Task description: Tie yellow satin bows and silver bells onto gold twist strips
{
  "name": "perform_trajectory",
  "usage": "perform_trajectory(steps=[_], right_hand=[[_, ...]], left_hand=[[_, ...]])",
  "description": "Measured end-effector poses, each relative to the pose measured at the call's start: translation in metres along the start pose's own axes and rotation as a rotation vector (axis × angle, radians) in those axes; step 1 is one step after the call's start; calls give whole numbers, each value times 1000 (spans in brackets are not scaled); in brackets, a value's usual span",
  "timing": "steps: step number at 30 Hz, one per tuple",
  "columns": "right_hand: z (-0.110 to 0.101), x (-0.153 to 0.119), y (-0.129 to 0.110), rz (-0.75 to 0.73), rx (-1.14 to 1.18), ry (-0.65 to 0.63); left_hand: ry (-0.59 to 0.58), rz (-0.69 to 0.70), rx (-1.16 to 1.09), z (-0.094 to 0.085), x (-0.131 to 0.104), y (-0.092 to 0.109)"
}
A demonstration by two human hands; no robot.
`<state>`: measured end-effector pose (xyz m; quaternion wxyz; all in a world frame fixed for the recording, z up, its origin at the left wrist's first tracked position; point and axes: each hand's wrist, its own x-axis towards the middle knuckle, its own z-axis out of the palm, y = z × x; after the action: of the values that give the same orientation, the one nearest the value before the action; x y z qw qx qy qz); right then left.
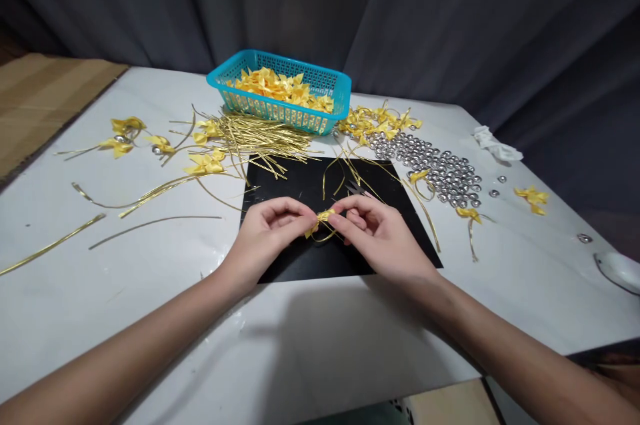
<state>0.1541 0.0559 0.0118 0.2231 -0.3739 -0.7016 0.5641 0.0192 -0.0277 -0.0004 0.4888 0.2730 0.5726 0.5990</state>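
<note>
My left hand (275, 228) and my right hand (377, 228) meet over a black mat (300, 265). Between their fingertips they pinch a small yellow ribbon bow (325, 215), one hand at each side. A thin gold cord (327, 237) loops below the bow, partly hidden by the fingers. Scissors (357, 189) lie on the mat just behind my right hand, their handles mostly covered. Other gold cords (345, 165) cross the mat's back edge.
A blue basket (280, 105) of yellow ribbon bows stands at the back. Before it lies a pile of gold cords (260, 135). Silver heart-shaped beads (440, 168) spread to the right, near a crumpled white tissue (497, 145) and a white dish (620, 270). Finished-looking bows (120, 135) lie left.
</note>
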Motion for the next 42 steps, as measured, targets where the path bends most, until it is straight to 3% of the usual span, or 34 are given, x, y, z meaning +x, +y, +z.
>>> perform_trajectory(steps=[9, 16, 22, 26, 32, 42], right_hand=[[-6, -5, -8, -93, -106, 46], [0, -19, -7, -247, -19, 132], [11, -20, 2, -91, 144, 57], [12, -20, 4, -99, 110, 92], [15, -20, 8, -85, 84, 11], [14, -21, 8, -74, 35, 19]], left_hand=[[17, -48, -25, -1, 4, -3], [12, -53, -50, -2, 3, -3], [-10, -62, -122, 0, 1, -4], [7, -69, -129, 1, 2, -4], [-25, -98, -152, 1, 1, -4], [-39, -123, -216, 3, -2, -4]])
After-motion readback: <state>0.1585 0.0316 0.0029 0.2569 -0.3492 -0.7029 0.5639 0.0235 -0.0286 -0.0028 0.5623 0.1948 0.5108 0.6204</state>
